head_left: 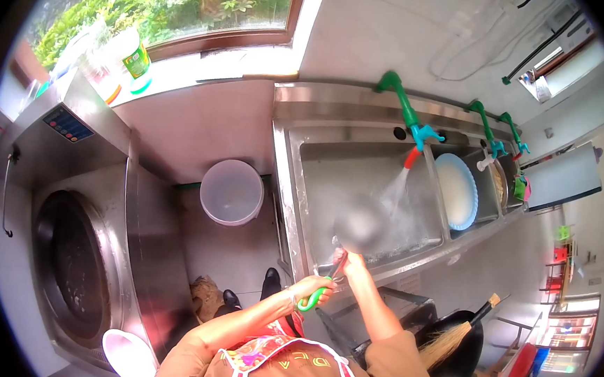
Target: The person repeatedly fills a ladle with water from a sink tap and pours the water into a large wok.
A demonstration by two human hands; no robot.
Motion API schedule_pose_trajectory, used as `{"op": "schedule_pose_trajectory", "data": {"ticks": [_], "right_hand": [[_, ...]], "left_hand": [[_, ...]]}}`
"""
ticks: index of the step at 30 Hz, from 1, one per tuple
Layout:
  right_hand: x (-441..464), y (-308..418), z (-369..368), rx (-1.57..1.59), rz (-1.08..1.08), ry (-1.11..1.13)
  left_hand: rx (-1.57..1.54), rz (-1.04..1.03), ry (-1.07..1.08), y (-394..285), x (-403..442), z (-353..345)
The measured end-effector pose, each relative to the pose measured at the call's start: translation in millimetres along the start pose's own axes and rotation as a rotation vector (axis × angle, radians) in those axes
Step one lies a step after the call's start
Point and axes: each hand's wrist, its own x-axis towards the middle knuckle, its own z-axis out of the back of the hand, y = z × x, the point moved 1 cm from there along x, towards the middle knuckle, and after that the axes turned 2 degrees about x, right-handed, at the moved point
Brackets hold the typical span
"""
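Over the near part of the steel sink basin (330,183), I hold a metal ladle (361,226) with a green handle. Its round head is smeared by motion, so I cannot tell whether it is solid or perforated. My left hand (314,292) is closed round the handle by its green end. Higher up, close to the head, my right hand (350,260) grips it. Water streams from the red nozzle of a green tap (411,129) into the basin, just right of the ladle's head. The fingers of my right hand are partly hidden.
A blue-rimmed basin (472,193) of whitish contents sits in the neighbouring sink. On the floor to the left stands a white bucket (232,192). A large wok stove (76,257) is farther left. A straw brush (449,342) lies across a black wok (468,361) at right.
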Motion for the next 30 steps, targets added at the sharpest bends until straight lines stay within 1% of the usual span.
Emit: {"op": "schedule_pose_trajectory", "data": {"ticks": [1,2,4,5,6,7,8,9,10,12,14,16,18,20,21,23,25,27,28,30], "right_hand": [[8,-3,-3,0.108,-0.154,0.104],[15,-5,-5,0.119,-0.217,0.109],[24,-7,-14,0.145,-0.234,0.156],[23,-8,-19,0.141,-0.238,0.16],[22,-9,-25,0.219,-0.264,0.229],[23,-9,-28,0.296,-0.291,0.297],[22,-10,-30,0.285,-0.297,0.3],[21,-12,-33,0.364,-0.3,0.392],[17,-13,-39,0.445,-0.306,0.483],[8,-15,-48,0.451,-0.296,0.497],[-3,-16,-60,0.491,-0.226,0.572],[-15,-15,-72,0.464,-0.209,0.572],[-30,-13,-85,0.395,-0.152,0.596],[-46,-15,-99,0.337,-0.135,0.599],[-53,-17,-105,0.308,-0.108,0.607],[-65,-24,-119,0.254,-0.092,0.619],[-76,-32,-132,0.145,-0.007,0.617],[-93,-44,-152,0.09,-0.002,0.638],[-100,-53,-161,0.059,0.011,0.649],[-107,-71,-179,0.034,-0.038,0.732]], "left_hand": [[0.074,-0.045,-0.037,-6,-4,0],[0.22,-0.065,-0.112,-13,-8,0],[0.45,-0.123,-0.266,-23,-17,-7],[0.51,-0.125,-0.284,-25,-16,-3],[0.508,-0.132,-0.289,-23,-11,3],[0.708,-0.203,-0.386,-21,-9,5],[0.905,-0.273,-0.487,-20,-8,8],[1.004,-0.254,-0.524,-18,-7,11],[0.994,-0.262,-0.534,-18,-13,5],[1.185,-0.272,-0.636,-17,-26,-4],[1.195,-0.281,-0.639,-19,-39,-8],[1.177,-0.302,-0.61,-23,-55,-15],[1.164,-0.339,-0.611,-26,-73,-20],[1.153,-0.385,-0.55,-27,-90,-21],[1.096,-0.381,-0.531,-28,-100,-24],[1.091,-0.44,-0.539,-24,-117,-20],[1.082,-0.503,-0.556,-22,-140,-23],[1.041,-0.463,-0.542,-23,-171,-28],[1.017,-0.485,-0.565,-19,-181,-25],[1.027,-0.541,-0.582,-9,-204,-16]]}}
